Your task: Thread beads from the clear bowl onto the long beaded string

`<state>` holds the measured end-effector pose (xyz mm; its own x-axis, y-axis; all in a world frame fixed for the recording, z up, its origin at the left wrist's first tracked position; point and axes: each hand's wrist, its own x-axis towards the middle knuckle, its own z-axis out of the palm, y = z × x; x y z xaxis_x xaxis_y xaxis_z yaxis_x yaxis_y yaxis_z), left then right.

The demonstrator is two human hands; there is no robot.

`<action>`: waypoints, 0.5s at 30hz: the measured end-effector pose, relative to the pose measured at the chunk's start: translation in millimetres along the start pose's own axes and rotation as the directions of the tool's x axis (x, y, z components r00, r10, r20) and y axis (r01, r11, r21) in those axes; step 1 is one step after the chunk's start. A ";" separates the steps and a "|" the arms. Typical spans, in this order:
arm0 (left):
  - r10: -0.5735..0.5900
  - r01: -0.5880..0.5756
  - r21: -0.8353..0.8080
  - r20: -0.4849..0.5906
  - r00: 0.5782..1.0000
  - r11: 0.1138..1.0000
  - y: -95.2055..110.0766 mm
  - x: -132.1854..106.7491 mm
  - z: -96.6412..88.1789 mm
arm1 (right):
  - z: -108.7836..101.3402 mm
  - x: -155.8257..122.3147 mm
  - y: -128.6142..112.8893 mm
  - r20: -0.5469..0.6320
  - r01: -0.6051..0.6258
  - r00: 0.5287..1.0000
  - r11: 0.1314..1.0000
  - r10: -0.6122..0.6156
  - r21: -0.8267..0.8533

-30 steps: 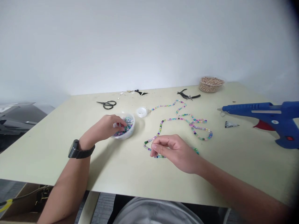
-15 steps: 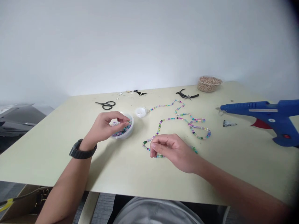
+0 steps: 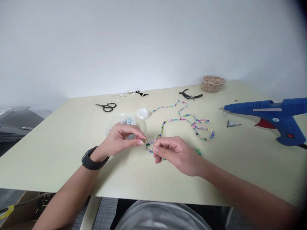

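Between thumb and fingertip, my left hand (image 3: 120,140) pinches a small olive-brown bead (image 3: 144,140). Just to its right, my right hand (image 3: 178,155) is closed with thumb against fingers, gripping the bead string (image 3: 180,119); the thin end at its fingertips is too fine to make out. The multicoloured string loops across the table behind and under my right hand, which hides part of it. A clear bowl (image 3: 110,123) of pastel and purple beads stands behind my left hand, partly covered by it. The string's far end reaches a small white round container (image 3: 143,113).
Black scissors (image 3: 107,107) lie back left, black-handled pliers (image 3: 191,95) back right. A tub of brown pellets (image 3: 213,88) stands near the wall. At right are a blue glue gun (image 3: 268,107) and a dark-patterned scrap (image 3: 232,124). Black and white scraps (image 3: 139,93) lie at the back.
My left hand has moved from over the bead bowl, right and toward me, bringing a bead close to my right hand. My right hand stays nearly in place, still closed.
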<state>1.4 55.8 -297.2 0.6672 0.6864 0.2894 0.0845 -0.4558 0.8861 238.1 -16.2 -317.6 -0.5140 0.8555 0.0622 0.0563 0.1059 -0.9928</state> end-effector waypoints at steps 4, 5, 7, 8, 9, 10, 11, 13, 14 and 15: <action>-0.005 0.005 0.004 0.022 1.000 1.000 -3.8 -1.8 0.3 | 0.8 0.8 -1.5 0.014 -0.010 1.000 1.000 0.010 0.011; -0.002 0.002 0.004 0.024 1.000 1.000 -4.4 -2.2 0.4 | 1.0 0.9 -1.6 0.016 -0.011 1.000 1.000 0.011 0.015; 0.005 -0.005 -0.001 0.030 1.000 1.000 -4.7 -2.5 0.8 | 1.3 0.7 -1.2 0.020 -0.011 1.000 1.000 0.011 0.019; 0.007 -0.007 -0.003 0.033 0.999 1.000 -4.5 -2.5 1.0 | 1.4 0.6 -0.8 0.022 -0.009 1.000 1.000 0.009 0.019; 0.007 -0.007 -0.003 0.037 0.999 1.000 -4.3 -2.4 1.3 | 1.5 0.5 -0.5 0.024 -0.008 1.000 1.000 0.007 0.018; 0.007 -0.007 -0.001 0.039 0.999 1.000 -4.0 -2.3 1.6 | 1.5 0.4 -0.3 0.025 -0.006 1.000 1.000 0.006 0.015; 0.005 -0.005 0.003 0.043 0.999 1.000 -3.7 -2.2 1.9 | 1.5 0.4 -0.2 0.026 -0.005 1.000 1.000 0.005 0.012; 0.001 -0.002 0.011 0.051 0.999 1.000 -3.3 -2.1 2.4 | 1.5 0.4 -0.8 0.024 -0.009 1.000 1.000 0.009 0.009; 0.000 0.000 0.014 0.054 0.999 1.000 -3.1 -2.2 2.6 | 1.6 0.4 -1.4 0.023 -0.014 1.000 1.000 0.013 0.008; -0.001 0.000 0.015 0.057 0.998 1.000 -3.0 -2.4 2.8 | 1.7 0.5 -2.1 0.023 -0.017 1.000 1.000 0.017 0.008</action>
<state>1.7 53.9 -301.6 0.7081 0.6536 0.2672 0.0958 -0.4639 0.8807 236.3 -16.8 -315.7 -0.5323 0.8454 0.0432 0.0580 0.0873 -0.9945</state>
